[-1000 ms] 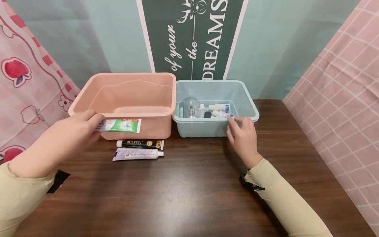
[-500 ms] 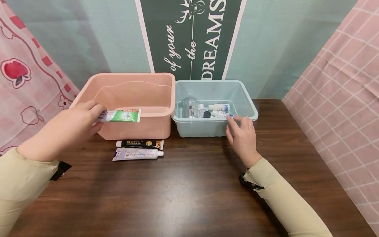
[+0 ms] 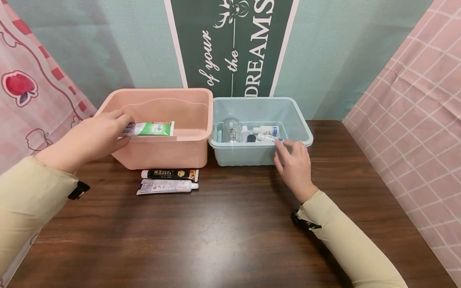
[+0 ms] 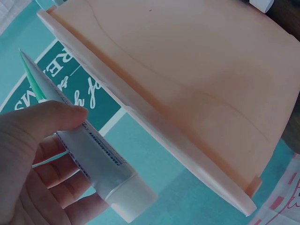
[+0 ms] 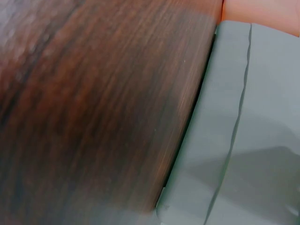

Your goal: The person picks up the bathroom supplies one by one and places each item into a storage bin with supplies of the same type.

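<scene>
My left hand (image 3: 104,130) holds a green-and-white toothpaste tube (image 3: 153,129) over the front rim of the pink bin (image 3: 160,154). The left wrist view shows my thumb (image 4: 65,115) across the tube, fingers behind it and its white cap (image 4: 133,199) pointing outward. My right hand (image 3: 295,166) rests at the front rim of the light blue bin (image 3: 245,155), fingertips beside a small white-and-blue tube (image 3: 266,137) inside. Whether they touch that tube is unclear. No right fingers show in the right wrist view, only the bin's wall (image 5: 262,117) and the table.
A black toothpaste tube (image 3: 169,175) and a white toothpaste tube (image 3: 165,187) lie before the pink bin on the dark wooden table (image 3: 201,236). Inside the blue bin are a clear bottle (image 3: 231,131), a white bottle (image 3: 266,130) and other small items. Curtains flank both sides.
My left hand has lifted the green-and-white toothpaste tube from in front of the pink bin's wall up to its rim, moving slightly right. My right hand has stayed almost still.
</scene>
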Available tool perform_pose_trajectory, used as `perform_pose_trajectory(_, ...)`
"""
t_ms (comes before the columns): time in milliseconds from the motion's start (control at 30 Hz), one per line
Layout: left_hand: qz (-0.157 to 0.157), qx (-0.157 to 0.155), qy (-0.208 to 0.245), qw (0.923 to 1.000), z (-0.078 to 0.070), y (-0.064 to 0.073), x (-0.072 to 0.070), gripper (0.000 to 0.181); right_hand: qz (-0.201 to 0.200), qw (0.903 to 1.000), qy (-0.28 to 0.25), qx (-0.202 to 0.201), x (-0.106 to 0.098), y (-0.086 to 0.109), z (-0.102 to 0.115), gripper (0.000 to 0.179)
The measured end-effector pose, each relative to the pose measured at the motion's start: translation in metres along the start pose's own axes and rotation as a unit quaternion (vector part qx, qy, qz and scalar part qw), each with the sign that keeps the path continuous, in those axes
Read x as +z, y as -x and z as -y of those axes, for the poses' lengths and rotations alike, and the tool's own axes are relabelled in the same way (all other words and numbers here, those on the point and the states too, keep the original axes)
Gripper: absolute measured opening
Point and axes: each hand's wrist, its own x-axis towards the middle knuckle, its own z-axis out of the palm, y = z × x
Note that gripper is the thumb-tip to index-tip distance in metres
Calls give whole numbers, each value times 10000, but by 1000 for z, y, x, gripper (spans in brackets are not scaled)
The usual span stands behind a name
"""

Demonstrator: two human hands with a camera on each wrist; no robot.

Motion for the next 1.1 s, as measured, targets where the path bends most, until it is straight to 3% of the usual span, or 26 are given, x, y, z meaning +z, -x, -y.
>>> perform_pose_trajectory(600, 501, -424, 35, 9978, 17, -15, 1, 27, -70, 9999, 83, -27, 1, -1, 2, 35)
perform_pose_trajectory(1100, 848, -493, 205, 9950, 21, -37, -1, 22, -112, 9998, 117, -66, 1, 0, 2, 34)
